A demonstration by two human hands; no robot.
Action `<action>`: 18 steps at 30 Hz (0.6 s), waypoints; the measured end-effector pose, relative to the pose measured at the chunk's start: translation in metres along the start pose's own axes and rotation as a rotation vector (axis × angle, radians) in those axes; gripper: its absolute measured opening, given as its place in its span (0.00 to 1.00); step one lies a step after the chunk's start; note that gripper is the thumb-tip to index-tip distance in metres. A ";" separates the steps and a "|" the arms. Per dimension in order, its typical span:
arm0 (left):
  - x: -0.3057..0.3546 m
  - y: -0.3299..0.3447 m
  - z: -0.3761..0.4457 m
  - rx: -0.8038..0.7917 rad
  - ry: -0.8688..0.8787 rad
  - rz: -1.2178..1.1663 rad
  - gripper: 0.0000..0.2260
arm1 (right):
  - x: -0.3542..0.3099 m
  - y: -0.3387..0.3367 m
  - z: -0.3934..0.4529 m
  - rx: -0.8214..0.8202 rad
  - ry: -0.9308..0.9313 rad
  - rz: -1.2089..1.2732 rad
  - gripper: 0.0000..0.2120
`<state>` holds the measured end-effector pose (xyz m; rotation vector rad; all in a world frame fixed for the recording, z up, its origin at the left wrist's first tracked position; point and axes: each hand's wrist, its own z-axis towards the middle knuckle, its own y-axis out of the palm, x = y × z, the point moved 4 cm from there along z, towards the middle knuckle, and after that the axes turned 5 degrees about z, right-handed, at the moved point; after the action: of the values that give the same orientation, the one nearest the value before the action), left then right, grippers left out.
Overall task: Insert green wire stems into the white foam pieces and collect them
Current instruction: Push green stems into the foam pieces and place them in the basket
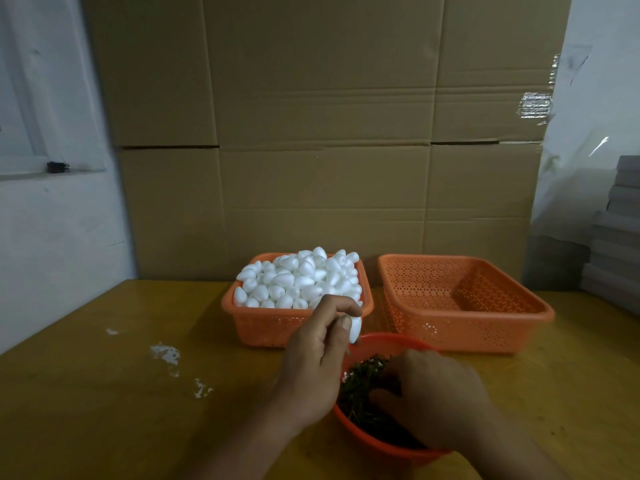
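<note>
Right now the left hand (313, 362) pinches one white foam piece (355, 328) between thumb and fingertips, held just above the near rim of the round red bowl (388, 448) and in front of the orange basket (263, 327) heaped with more foam pieces (298, 280). Right hand (436, 396) is down inside the bowl, fingers curled into the tangle of green wire stems (360, 393); can't tell whether it has one pinched yet, the fingertips are hidden. Second orange basket (464, 306) to the right sits empty, likely the collection spot, well apart from both hands. White crumbs (166, 353) lie on the yellow tabletop (104, 410) to the left. Step in hand looks like fetching a stem to push into the held piece. To do it well: separate a single stem from the tangle instead of dragging a clump, grip it close to the tip so the wire doesn't bend, turn the foam so one end faces the stem, push straight along the long axis. Squeeze lightly, since foam probably dents and sheds. Then drop the finished piece in the empty basket.
</note>
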<state>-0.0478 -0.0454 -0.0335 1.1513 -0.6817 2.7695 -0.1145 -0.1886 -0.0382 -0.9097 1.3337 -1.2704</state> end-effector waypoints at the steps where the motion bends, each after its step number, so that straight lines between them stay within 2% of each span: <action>1: 0.000 0.001 0.000 -0.013 -0.006 -0.026 0.08 | -0.001 0.000 0.000 -0.007 0.000 0.003 0.16; 3: 0.000 0.002 -0.001 -0.057 -0.043 -0.116 0.06 | -0.002 -0.001 0.000 -0.019 0.008 0.008 0.13; 7: -0.004 0.004 -0.002 -0.115 -0.072 -0.247 0.16 | -0.001 -0.001 0.002 -0.007 0.030 0.012 0.09; 12: -0.001 0.004 -0.001 -0.095 -0.114 -0.332 0.11 | 0.001 -0.002 0.003 0.019 0.053 0.038 0.08; 18: 0.003 0.008 -0.002 -0.098 -0.224 -0.461 0.14 | 0.003 -0.008 0.000 0.072 0.061 0.065 0.07</action>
<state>-0.0536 -0.0517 -0.0356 1.4027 -0.4835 2.2277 -0.1162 -0.1932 -0.0308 -0.7768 1.3455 -1.2969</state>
